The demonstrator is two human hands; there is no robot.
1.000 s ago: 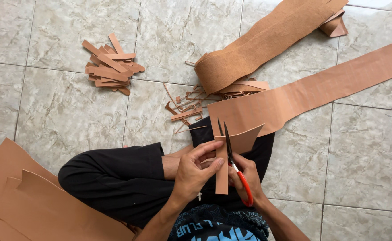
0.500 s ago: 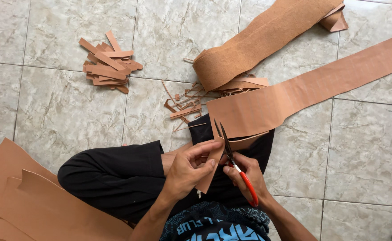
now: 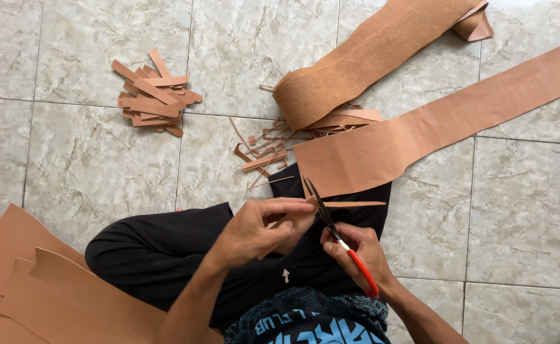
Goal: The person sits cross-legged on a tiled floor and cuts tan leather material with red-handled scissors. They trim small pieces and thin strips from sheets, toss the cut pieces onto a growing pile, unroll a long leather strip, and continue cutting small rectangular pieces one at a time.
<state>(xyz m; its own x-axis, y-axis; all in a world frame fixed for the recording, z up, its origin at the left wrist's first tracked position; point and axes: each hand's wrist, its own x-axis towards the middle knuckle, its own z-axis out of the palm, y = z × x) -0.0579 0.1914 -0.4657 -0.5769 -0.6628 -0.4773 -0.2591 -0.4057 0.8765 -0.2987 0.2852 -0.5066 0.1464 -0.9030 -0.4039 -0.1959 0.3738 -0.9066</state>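
Just below the frame's centre, a narrow tan strip (image 3: 350, 204) is pinched by the left hand (image 3: 261, 229) while the right hand (image 3: 359, 251) grips red-handled scissors (image 3: 337, 239), blades parted. Above it lies a long tan band (image 3: 433, 127) — beside a looped roll (image 3: 356, 70). Cut strips (image 3: 152, 95) are piled at upper left.

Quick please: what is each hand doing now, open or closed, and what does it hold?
Left hand: closed, pinching a narrow brown strip.
Right hand: closed on red-handled scissors, blades at the strip.
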